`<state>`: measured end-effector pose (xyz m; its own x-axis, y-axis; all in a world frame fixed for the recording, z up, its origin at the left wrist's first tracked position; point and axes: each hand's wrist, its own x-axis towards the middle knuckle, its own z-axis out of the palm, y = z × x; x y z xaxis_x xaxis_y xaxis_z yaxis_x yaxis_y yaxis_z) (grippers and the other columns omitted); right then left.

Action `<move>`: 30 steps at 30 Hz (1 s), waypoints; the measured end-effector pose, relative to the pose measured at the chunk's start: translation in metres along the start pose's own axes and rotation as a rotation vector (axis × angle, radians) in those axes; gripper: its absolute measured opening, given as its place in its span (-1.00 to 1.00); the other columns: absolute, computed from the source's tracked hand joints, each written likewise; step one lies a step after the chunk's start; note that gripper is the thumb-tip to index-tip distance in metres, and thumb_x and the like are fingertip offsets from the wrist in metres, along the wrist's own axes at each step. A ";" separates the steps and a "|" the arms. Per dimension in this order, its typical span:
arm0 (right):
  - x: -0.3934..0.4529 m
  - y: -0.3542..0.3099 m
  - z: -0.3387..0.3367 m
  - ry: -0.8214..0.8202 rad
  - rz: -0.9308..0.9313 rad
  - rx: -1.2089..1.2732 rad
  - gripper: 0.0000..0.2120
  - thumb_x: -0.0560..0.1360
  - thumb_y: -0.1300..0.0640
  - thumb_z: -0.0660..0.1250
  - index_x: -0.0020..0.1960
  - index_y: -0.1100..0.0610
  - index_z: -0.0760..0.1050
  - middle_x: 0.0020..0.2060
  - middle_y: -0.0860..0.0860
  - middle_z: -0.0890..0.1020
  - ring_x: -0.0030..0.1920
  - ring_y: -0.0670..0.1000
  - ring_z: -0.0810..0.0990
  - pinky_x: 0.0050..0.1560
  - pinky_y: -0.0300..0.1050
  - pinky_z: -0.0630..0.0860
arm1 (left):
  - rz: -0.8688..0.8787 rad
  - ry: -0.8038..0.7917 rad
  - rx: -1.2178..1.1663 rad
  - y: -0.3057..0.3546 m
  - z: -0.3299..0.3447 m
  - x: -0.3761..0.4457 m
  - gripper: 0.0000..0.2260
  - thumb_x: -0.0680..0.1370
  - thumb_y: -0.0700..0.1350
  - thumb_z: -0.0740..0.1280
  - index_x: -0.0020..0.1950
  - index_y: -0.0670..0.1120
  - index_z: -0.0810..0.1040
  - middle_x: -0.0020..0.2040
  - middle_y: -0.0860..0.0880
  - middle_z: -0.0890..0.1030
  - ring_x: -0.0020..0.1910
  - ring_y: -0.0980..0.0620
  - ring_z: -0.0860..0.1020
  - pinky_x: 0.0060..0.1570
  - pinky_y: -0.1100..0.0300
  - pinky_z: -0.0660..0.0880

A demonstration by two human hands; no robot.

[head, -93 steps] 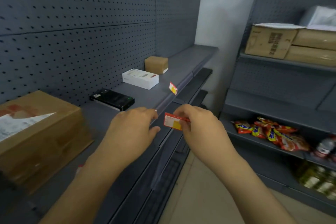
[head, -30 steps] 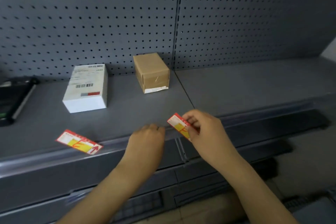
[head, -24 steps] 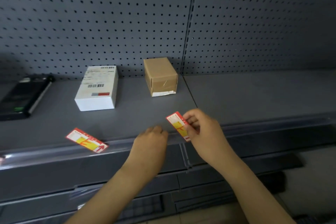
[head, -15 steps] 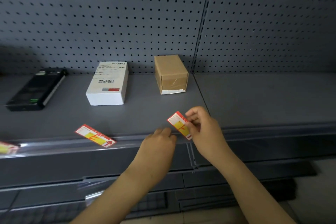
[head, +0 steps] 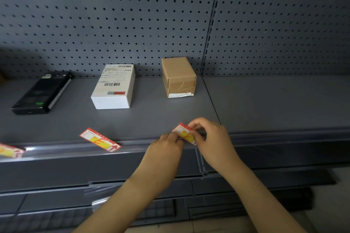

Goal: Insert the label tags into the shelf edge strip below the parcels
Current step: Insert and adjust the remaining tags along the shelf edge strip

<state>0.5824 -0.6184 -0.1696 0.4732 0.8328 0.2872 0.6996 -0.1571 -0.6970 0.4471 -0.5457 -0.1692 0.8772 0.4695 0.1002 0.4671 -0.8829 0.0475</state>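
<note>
A red and yellow label tag (head: 183, 132) is pinched between my right hand (head: 212, 142) and the fingertips of my left hand (head: 164, 153), at the clear shelf edge strip (head: 66, 150), below the brown cardboard parcel (head: 179, 76). A second tag (head: 100, 139) sits tilted in the strip below the white box parcel (head: 114, 87). A third tag (head: 9, 151) shows at the left edge, below the black flat box (head: 40, 92).
The grey shelf (head: 274, 100) stands against a perforated back panel (head: 132, 24). A vertical upright (head: 212, 24) and a seam split the shelf into two bays. Lower shelves (head: 132, 200) jut out below my arms.
My view swung from along the aisle to facing the shelf. My left fingertips have risen to meet the tag, which both hands have brought down to the strip.
</note>
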 end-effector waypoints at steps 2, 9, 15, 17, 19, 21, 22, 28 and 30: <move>-0.002 0.004 0.002 -0.006 0.001 -0.035 -0.84 0.48 0.23 0.36 -0.04 -0.02 0.53 -0.12 -0.05 0.60 -0.07 -0.10 0.57 -0.06 -0.13 0.59 | 0.007 -0.001 0.000 0.000 0.001 0.000 -0.66 0.49 -0.27 0.23 0.25 -0.08 0.42 0.28 -0.08 0.43 0.13 -0.08 0.46 0.08 0.09 0.45; -0.002 0.005 0.005 -0.012 -0.061 -0.096 -0.90 0.48 0.18 0.37 -0.07 0.00 0.52 -0.16 -0.12 0.56 -0.07 -0.10 0.50 -0.07 -0.06 0.57 | -0.005 0.007 0.023 0.000 0.005 -0.002 -0.55 0.49 -0.23 0.24 0.38 -0.07 0.28 0.33 -0.09 0.37 0.19 -0.08 0.42 0.15 0.09 0.44; -0.003 0.001 0.001 -0.014 -0.082 -0.136 -0.89 0.47 0.19 0.37 -0.05 0.03 0.52 -0.16 -0.13 0.53 -0.05 -0.09 0.48 -0.06 -0.08 0.55 | 0.004 0.009 0.015 -0.003 0.004 -0.006 -0.53 0.50 -0.21 0.26 0.40 -0.05 0.26 0.36 -0.05 0.34 0.22 -0.06 0.41 0.18 0.10 0.43; -0.003 0.001 0.000 -0.021 -0.073 -0.140 -0.87 0.47 0.20 0.37 -0.02 0.01 0.52 -0.16 -0.17 0.50 -0.03 -0.10 0.48 -0.05 -0.13 0.54 | 0.000 0.013 0.013 -0.004 0.002 -0.008 -0.58 0.52 -0.17 0.24 0.38 -0.03 0.30 0.34 -0.03 0.37 0.21 -0.05 0.43 0.19 0.11 0.41; -0.003 0.001 -0.001 -0.022 -0.062 -0.146 -0.84 0.47 0.21 0.37 0.00 0.01 0.52 -0.13 -0.18 0.51 0.00 -0.11 0.49 -0.03 -0.16 0.54 | -0.013 0.019 0.007 -0.006 -0.001 -0.010 -0.63 0.55 -0.14 0.23 0.36 -0.02 0.34 0.32 -0.03 0.41 0.21 -0.04 0.45 0.20 0.11 0.41; -0.004 0.001 -0.002 -0.012 -0.054 -0.155 -0.83 0.47 0.22 0.37 0.02 0.02 0.52 -0.09 -0.13 0.57 0.02 -0.09 0.50 -0.03 -0.14 0.54 | -0.026 0.025 0.003 -0.008 -0.005 -0.012 -0.66 0.56 -0.12 0.21 0.34 -0.01 0.37 0.30 -0.02 0.45 0.21 -0.04 0.46 0.19 0.11 0.42; -0.004 0.000 -0.002 -0.005 -0.047 -0.160 -0.83 0.47 0.22 0.36 0.03 0.03 0.52 -0.07 -0.10 0.60 0.02 -0.09 0.51 -0.03 -0.14 0.55 | -0.033 0.028 0.000 -0.010 -0.007 -0.013 -0.67 0.56 -0.10 0.21 0.33 -0.01 0.38 0.29 -0.01 0.46 0.20 -0.04 0.47 0.17 0.11 0.43; -0.007 -0.004 -0.009 0.031 -0.012 -0.195 -0.84 0.49 0.16 0.36 0.06 0.03 0.53 -0.03 -0.08 0.61 0.03 -0.10 0.53 -0.08 -0.18 0.59 | -0.094 0.055 -0.058 -0.018 -0.024 -0.017 -0.71 0.58 -0.05 0.21 0.32 0.05 0.41 0.27 0.04 0.52 0.18 0.02 0.50 0.20 0.16 0.44; -0.007 -0.008 -0.011 0.034 -0.011 -0.206 -0.84 0.50 0.15 0.35 0.07 0.02 0.53 -0.01 -0.08 0.61 0.05 -0.10 0.53 -0.07 -0.18 0.58 | -0.112 0.066 -0.069 -0.020 -0.031 -0.019 -0.71 0.59 -0.06 0.20 0.31 0.06 0.42 0.26 0.04 0.52 0.18 0.03 0.51 0.19 0.18 0.45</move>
<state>0.5791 -0.6292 -0.1592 0.4804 0.8172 0.3185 0.7978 -0.2563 -0.5458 0.4174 -0.5367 -0.1409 0.8101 0.5653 0.1551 0.5506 -0.8246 0.1295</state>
